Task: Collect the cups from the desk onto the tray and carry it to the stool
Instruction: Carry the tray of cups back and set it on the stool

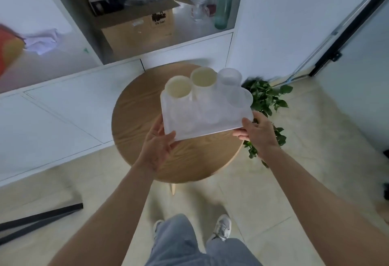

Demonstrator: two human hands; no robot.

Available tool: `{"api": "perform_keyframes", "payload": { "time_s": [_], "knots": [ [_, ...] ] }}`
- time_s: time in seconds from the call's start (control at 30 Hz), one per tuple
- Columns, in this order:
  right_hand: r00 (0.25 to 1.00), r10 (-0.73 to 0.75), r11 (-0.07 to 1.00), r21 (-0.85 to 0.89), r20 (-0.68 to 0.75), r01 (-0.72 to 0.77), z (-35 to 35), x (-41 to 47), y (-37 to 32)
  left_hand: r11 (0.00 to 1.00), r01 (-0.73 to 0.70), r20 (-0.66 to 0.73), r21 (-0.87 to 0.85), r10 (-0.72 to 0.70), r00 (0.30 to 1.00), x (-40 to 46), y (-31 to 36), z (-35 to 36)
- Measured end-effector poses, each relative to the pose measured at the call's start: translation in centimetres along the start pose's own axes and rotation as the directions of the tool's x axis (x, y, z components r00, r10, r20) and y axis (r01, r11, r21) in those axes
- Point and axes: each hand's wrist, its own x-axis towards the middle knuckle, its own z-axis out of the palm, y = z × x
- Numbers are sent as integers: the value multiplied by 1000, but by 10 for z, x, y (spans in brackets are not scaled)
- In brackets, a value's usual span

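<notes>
Your left hand [156, 146] and right hand [257, 132] grip the tray's [202, 126] near corners, fingers clamped on its edge, cups [203, 80] standing at its far side, tray above the stool [145, 105], plant [267, 99] beside.

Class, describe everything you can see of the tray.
The tray is white, translucent plastic by its look, rectangular with rounded corners, blurred. The left hand grips its near left corner and the right hand its near right corner. It is over the round wooden stool; whether it touches it is unclear. Cups stand along its far edge.
</notes>
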Motion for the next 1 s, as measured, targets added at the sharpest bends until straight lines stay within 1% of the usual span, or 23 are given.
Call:
{"api": "perform_keyframes", "payload": {
  "time_s": [0.1, 0.23, 0.4, 0.57, 0.7, 0.83, 0.9, 1.0],
  "knots": [
    [997, 18, 999, -44, 69, -15, -18, 28, -1, 1000, -11, -108, -25, 8, 994, 11, -18, 15],
    [990, 67, 996, -70, 127, -58, -25, 62, 1, 1000, -12, -171, -15, 9, 985, 23, -29, 20],
    [978, 117, 989, -105, 171, -100, -14, 110, 4, 1000, -7, -272, 19, 12, 962, 47, -33, 16],
    [961, 153, 982, -144, 229, -121, 3, 158, 5, 1000, -12, -337, -21, 4, 941, 71, -36, 6],
    [939, 184, 973, -187, 291, -132, 22, 194, 0, 1000, -26, -456, 13, 29, 890, 90, -36, 4],
    [903, 226, 959, -246, 366, -140, 41, 230, -3, 999, -23, -542, 39, 40, 839, 108, -39, 6],
    [889, 232, 952, -280, 395, -124, 51, 245, -5, 998, -10, -577, 63, 44, 815, 114, -41, 4],
    [852, 243, 936, -343, 464, -80, 66, 265, -7, 998, -13, -648, 68, 54, 760, 122, -47, 1]
  ]
}}
